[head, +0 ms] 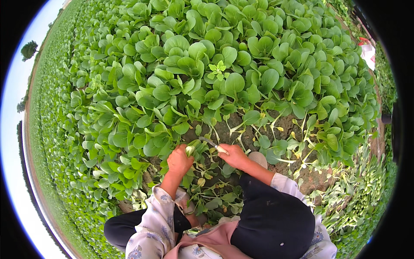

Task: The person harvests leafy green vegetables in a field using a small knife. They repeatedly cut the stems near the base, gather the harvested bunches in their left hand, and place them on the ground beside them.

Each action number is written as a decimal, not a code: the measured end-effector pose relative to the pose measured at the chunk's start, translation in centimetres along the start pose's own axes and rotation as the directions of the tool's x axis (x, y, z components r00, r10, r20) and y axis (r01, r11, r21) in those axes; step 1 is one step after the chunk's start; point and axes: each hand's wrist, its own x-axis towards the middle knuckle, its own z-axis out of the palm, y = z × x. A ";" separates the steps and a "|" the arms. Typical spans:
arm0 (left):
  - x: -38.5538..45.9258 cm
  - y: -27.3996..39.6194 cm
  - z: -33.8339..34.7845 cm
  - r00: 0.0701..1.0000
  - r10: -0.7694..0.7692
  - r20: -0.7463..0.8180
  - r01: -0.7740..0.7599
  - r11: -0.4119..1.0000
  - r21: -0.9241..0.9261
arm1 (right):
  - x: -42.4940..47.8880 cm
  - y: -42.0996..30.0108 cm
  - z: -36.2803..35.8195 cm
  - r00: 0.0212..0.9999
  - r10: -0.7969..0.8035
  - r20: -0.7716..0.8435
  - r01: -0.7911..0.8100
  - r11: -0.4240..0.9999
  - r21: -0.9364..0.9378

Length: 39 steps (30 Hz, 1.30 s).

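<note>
My left hand grips a leafy green plant, its pale cut base turned toward me and its leaves partly hidden by the hand. In my right hand is a small sickle, held by its light handle. The curved metal blade points left toward the plant, a short way from it. Just beyond both hands stand dense bok choy-like greens. Bare soil with loose trimmed leaves and stalks lies right in front of the blade.
Discarded leaves cover the ground between my feet. My shoe shows behind the right forearm. Harvested greens lie heaped at the right. A white and red bag sits by the far right edge. A light-green weed grows among the crop.
</note>
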 end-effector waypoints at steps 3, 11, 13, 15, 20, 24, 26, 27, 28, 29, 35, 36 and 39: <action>0.5 -0.2 0.3 0.994 -0.093 0.055 0.093 0.996 0.015 | 0.9 0.1 -0.1 1.000 -0.015 0.023 0.015 1.000 -0.017; 0.8 -0.6 -0.2 0.975 -0.190 0.113 0.197 0.978 -0.061 | 0.5 0.5 -0.5 0.988 0.095 0.122 -0.100 0.994 0.040; 0.1 -0.1 -0.7 0.977 -0.187 0.098 0.195 0.977 -0.080 | -0.2 0.5 -0.5 0.996 0.042 0.079 -0.046 0.998 0.044; -0.8 0.3 -1.8 0.983 -0.158 0.098 0.167 0.982 -0.092 | -0.7 0.0 -0.7 0.992 0.104 0.075 -0.113 0.986 0.121; -4.2 1.7 -4.5 0.994 -0.105 0.023 0.105 0.902 -0.420 | -1.4 -1.7 -3.0 0.993 0.102 0.066 -0.120 0.905 0.407; -5.8 3.8 -3.8 0.993 -0.032 0.111 0.084 0.862 -0.501 | -0.9 -2.8 -2.0 0.988 -0.036 0.148 -0.081 0.696 0.713; -6.1 4.5 -3.5 0.987 -0.029 0.160 0.110 0.842 -0.528 | -1.2 -2.6 -1.7 0.987 -0.008 0.161 -0.117 0.652 0.749; -6.2 4.7 -3.4 0.977 -0.068 0.204 0.170 0.827 -0.536 | -1.3 -2.4 -1.7 0.993 0.032 0.115 -0.107 0.663 0.741; -6.2 4.8 -3.5 0.988 -0.033 0.151 0.113 0.818 -0.563 | -1.4 -2.2 -1.9 0.994 0.081 0.080 -0.113 0.667 0.736; -6.3 5.0 -3.6 0.994 -0.005 0.107 0.068 0.803 -0.592 | -1.5 -2.0 -2.1 0.987 0.153 0.053 -0.142 0.666 0.732; -5.0 7.4 -2.9 0.965 0.243 -0.098 -0.262 0.898 -0.353 | -1.2 -2.4 -1.8 0.997 0.041 0.059 -0.071 0.688 0.723; -4.6 8.0 -2.5 0.981 0.195 0.022 -0.176 0.925 -0.337 | -0.9 -2.7 -1.4 0.998 0.044 0.048 -0.065 0.649 0.758; -3.3 8.8 -1.6 0.981 0.116 0.154 -0.052 0.930 -0.363 | 0.0 -2.7 -1.2 1.000 0.015 0.003 -0.011 0.606 0.796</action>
